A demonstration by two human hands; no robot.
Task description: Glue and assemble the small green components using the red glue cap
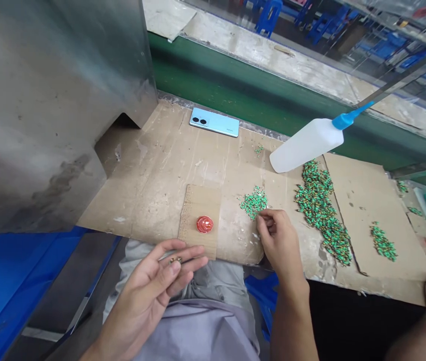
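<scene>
The left hand [149, 296] is pinching a tiny green piece [175, 259], which could slip. The curled right hand [278, 240] is nearly bumping the loose green pile [253, 202].

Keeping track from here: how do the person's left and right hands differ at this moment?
The left hand is palm up, holding a tiny gold-toned piece, while the right hand is palm down, fingers curled, with nothing visible in it. The left hand is nearer the red round disc; the right hand is beside the small green pile. Both hands are bare.
</scene>
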